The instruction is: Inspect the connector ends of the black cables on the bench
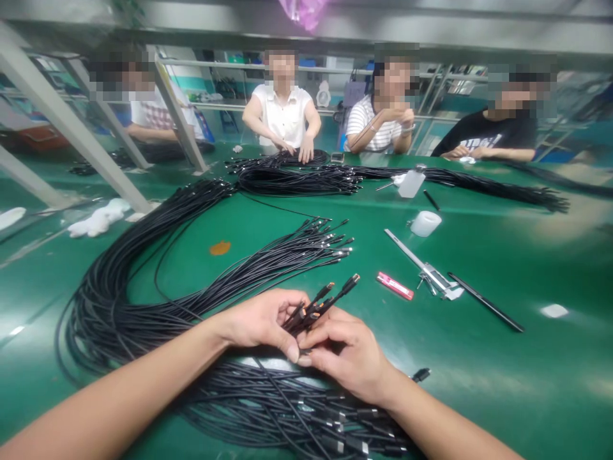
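Cable ends (320,303), a small bunch of black leads with metal plugs, sit pinched between both hands, fanning up and away from the fingers. The left hand (261,321) grips the bunch from one side and the right hand (345,353) closes on it from the other, thumbs almost touching. Beneath the hands lies a pile of black cables (287,409) on the green table (502,370). Just beyond the hands, a second sheaf of cables (268,259) spreads with its plugs pointing right. To the right of the hands lie a pink lighter (394,285), a caliper (421,263) and a white tape roll (425,223). Across the table, well apart, four people sit with more cables (297,176).
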Demonstrator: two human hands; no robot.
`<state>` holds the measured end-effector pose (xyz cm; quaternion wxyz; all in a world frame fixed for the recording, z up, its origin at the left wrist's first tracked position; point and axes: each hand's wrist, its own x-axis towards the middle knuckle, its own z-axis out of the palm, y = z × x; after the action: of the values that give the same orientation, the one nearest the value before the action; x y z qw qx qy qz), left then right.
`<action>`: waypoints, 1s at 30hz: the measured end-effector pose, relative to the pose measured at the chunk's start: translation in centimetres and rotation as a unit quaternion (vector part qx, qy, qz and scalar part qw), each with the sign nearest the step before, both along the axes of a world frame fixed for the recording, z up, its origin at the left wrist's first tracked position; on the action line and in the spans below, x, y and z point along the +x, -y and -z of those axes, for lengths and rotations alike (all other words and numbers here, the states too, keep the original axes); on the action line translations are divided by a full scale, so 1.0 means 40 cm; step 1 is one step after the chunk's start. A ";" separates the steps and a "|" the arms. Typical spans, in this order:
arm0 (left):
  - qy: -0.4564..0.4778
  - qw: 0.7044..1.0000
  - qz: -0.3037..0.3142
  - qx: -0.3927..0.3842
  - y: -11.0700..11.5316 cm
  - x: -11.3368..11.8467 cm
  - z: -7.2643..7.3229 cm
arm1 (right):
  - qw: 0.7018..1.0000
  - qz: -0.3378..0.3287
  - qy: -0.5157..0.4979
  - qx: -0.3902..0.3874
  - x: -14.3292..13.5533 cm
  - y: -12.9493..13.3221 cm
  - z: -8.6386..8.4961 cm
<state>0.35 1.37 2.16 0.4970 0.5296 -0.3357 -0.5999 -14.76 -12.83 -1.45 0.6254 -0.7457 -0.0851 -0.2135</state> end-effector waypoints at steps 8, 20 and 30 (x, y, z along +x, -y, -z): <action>0.005 0.994 -0.106 -0.027 0.018 0.016 0.018 | 0.996 -0.053 -0.067 0.012 0.004 0.025 -0.016; 0.023 0.997 -0.062 0.036 0.021 0.003 0.009 | 0.922 0.079 -0.116 0.361 0.052 0.103 0.016; 0.053 0.990 -0.129 0.016 0.028 0.013 0.010 | 0.949 0.049 -0.090 0.298 0.036 0.086 -0.005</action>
<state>0.88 0.26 1.76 0.5437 0.6072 -0.2809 -0.5068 -13.34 -16.25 -1.24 0.8131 -0.5444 0.0764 -0.1916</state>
